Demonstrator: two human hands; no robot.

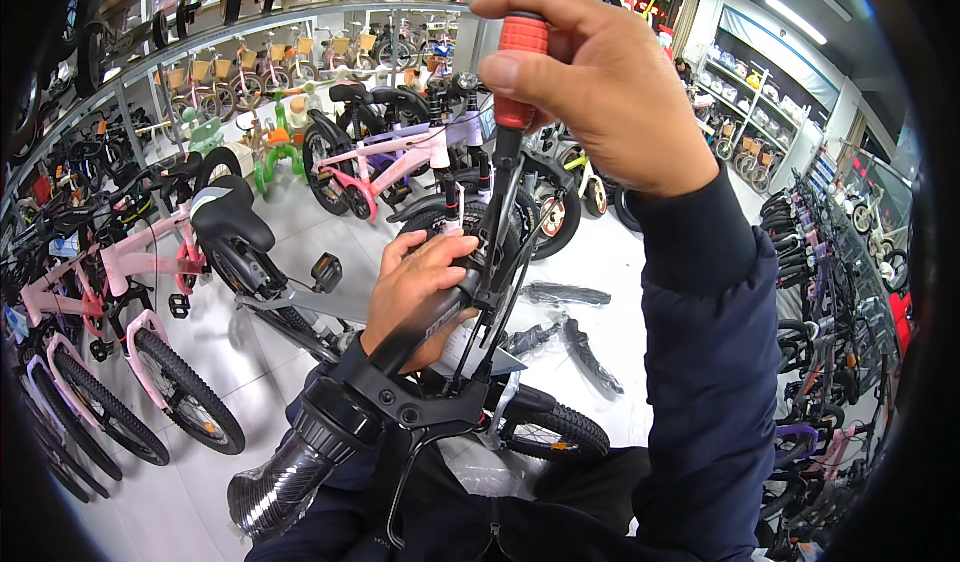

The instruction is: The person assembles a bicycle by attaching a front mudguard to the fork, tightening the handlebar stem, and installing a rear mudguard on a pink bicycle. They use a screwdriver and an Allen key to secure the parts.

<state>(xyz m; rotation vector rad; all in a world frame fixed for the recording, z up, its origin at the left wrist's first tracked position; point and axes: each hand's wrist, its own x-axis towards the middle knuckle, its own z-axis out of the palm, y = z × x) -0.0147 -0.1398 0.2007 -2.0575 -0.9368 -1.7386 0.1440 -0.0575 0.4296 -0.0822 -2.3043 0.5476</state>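
Observation:
My right hand (625,92) is closed around the red handle of a screwdriver (522,57), held upright with the thumb on the near side. Its shaft points down to the far part of a black bicycle handlebar (425,324); the tip is hard to make out among the cables. My left hand (415,292) wraps round the bar near its middle, fingers curled over it. The near end of the bar carries a black grip (295,462) in clear wrapping and a brake lever (405,492). Below lie the bicycle's front wheel (560,432) and, to the left, its black saddle (235,217).
Black plastic-wrapped parts (590,357) lie on the white tiled floor (270,412). Pink bicycles (150,252) stand at the left, and another pink bicycle (395,162) is ahead. Small bikes fill a rack (290,20) behind. More bikes (815,362) line the right side.

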